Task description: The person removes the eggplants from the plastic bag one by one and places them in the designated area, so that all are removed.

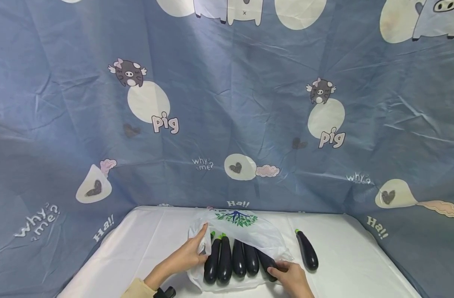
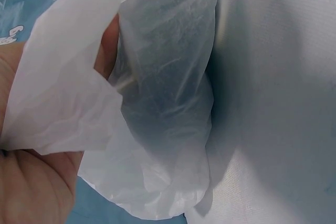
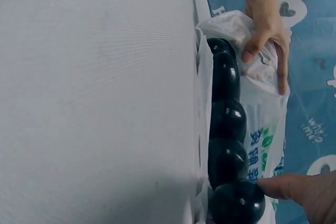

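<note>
A white plastic bag (image 1: 258, 235) with a green tree print lies on the table, its mouth facing me. Several dark eggplants (image 1: 225, 260) lie side by side inside, blunt ends toward me. At the bag's left side, my left hand (image 1: 186, 257) holds the edge of the plastic raised, with part of the film covering its fingers in the left wrist view. My right hand (image 1: 295, 279) grips the rightmost eggplant (image 1: 265, 261) at its blunt end; the right wrist view shows the thumb (image 3: 283, 186) on its side. The far part of that eggplant is hidden under the bag.
Another eggplant (image 1: 307, 251) lies on the white tabletop (image 1: 346, 256), right of the bag. A black object (image 1: 169, 292) shows beneath my left wrist. A blue patterned cloth (image 1: 227, 124) hangs behind and along the sides of the table.
</note>
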`<state>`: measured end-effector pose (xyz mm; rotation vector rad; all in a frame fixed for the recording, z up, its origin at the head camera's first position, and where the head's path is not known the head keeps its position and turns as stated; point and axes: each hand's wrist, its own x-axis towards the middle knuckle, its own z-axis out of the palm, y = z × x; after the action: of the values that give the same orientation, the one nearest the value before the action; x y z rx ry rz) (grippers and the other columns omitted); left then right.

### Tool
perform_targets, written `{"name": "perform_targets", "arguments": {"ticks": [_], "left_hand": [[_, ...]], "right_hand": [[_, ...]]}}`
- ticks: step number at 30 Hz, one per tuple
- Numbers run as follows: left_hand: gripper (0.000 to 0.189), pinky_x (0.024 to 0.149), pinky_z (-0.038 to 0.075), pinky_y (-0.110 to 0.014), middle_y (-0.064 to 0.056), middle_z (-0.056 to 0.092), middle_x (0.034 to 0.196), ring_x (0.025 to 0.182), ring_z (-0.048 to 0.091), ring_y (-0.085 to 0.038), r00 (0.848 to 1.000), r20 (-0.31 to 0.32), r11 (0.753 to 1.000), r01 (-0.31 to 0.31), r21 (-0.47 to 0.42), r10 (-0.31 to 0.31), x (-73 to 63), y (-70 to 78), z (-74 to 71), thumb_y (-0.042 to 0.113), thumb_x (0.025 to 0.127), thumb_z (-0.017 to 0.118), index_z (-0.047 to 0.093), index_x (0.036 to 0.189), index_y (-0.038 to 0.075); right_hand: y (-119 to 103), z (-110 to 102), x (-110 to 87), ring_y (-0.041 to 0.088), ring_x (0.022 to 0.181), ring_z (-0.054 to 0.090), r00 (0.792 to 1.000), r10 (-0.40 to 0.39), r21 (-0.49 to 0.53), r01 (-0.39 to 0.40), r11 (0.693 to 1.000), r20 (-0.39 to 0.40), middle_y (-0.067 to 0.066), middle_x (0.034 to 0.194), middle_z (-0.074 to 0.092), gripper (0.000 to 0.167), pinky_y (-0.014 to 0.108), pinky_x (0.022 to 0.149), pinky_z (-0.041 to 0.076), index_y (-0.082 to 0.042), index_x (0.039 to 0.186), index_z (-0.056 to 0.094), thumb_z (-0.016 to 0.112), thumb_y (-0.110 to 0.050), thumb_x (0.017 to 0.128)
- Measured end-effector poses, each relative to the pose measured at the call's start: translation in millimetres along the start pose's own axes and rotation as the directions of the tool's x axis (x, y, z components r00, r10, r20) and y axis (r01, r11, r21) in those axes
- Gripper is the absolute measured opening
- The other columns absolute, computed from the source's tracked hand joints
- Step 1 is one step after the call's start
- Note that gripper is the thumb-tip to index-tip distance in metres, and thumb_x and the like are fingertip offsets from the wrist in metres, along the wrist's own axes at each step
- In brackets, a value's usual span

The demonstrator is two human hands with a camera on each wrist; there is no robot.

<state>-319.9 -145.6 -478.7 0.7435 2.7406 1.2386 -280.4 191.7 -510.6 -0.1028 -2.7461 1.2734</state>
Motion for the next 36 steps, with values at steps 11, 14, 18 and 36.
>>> {"name": "perform_targets", "arguments": {"ticks": [11,14,18,36], "left_hand": [[0.1,0.107,0.03,-0.058,-0.027,0.017,0.157,0.141,0.026,-0.04,1.0,0.001,1.0,-0.009,-0.024,0.009,0.9,-0.6,0.3,0.005,0.076,0.067,0.005,0.155,0.0],[0.1,0.107,0.031,-0.058,-0.027,0.018,0.157,0.141,0.027,-0.04,1.0,0.001,1.0,-0.011,-0.015,0.011,0.7,0.0,0.4,0.006,0.076,0.067,0.005,0.154,0.0],[0.1,0.106,0.032,-0.057,-0.028,0.019,0.156,0.14,0.028,-0.039,1.0,0.0,1.0,-0.009,-0.009,0.009,0.4,0.1,1.0,0.006,0.076,0.067,0.005,0.154,-0.001],[0.1,0.101,0.038,-0.053,-0.028,0.019,0.156,0.135,0.035,-0.034,1.0,0.002,1.0,-0.01,0.005,0.01,0.8,-0.4,0.7,0.005,0.077,0.068,0.005,0.154,-0.002]], "right_hand": [[4.1,-3.8,4.4,0.016,0.074,0.068,0.988,0.114,0.14,-0.129,0.982,0.107,0.023,0.099,0.071,0.049,0.032,0.067,0.054,0.011,0.104,0.068,0.076,-0.03,0.078],[2.3,-5.7,3.1,0.017,0.075,0.068,0.984,0.126,0.177,-0.147,0.973,0.124,0.025,0.1,0.07,0.051,0.031,0.067,0.055,0.013,0.106,0.066,0.075,-0.029,0.078],[1.6,-7.1,1.5,0.019,0.075,0.069,0.984,0.12,0.223,-0.148,0.964,0.134,0.026,0.099,0.069,0.052,0.032,0.068,0.056,0.016,0.107,0.064,0.075,-0.026,0.079],[3.7,-10.8,0.6,0.014,0.074,0.067,0.962,0.197,0.316,-0.249,0.915,0.188,0.013,0.092,0.071,0.06,0.031,0.07,0.056,0.02,0.114,0.058,0.074,-0.028,0.082]]}}
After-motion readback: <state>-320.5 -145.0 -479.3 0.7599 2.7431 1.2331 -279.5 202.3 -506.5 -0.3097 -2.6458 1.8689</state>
